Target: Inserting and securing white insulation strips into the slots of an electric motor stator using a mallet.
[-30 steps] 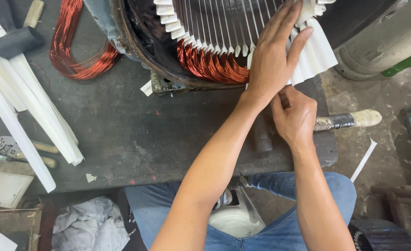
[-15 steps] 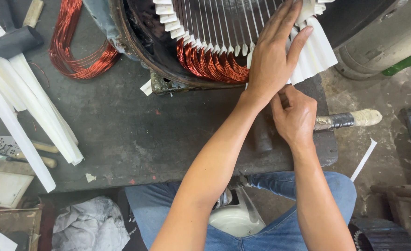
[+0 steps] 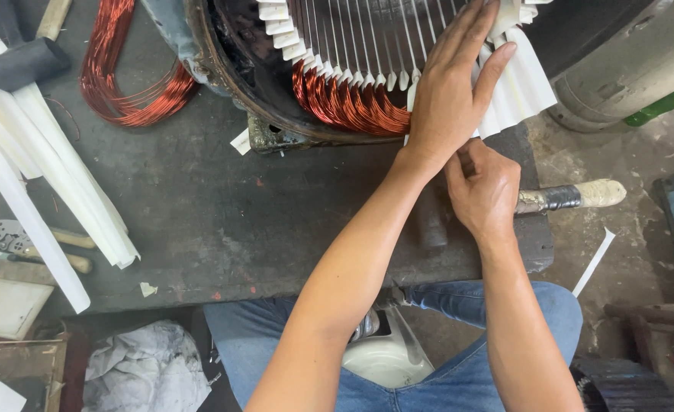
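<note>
A large motor stator (image 3: 234, 76) lies on the dark bench (image 3: 222, 221), with copper windings (image 3: 344, 103) and white slot papers (image 3: 283, 23) showing inside its bore. My left hand (image 3: 451, 99) lies flat with fingers spread on a pleated sheet of white insulation paper (image 3: 524, 84) at the stator's lower right edge. My right hand (image 3: 485, 191) sits just below it, with fingers curled. Its thumb is tucked under the heel of my left hand. What it pinches is hidden.
A loose coil of copper wire (image 3: 123, 84) and a black mallet (image 3: 24, 61) lie at the back left, over long white paper strips (image 3: 54, 191). A tool with a taped handle (image 3: 573, 197) sticks out right of my right hand. A grey cylinder (image 3: 627, 69) stands at the far right.
</note>
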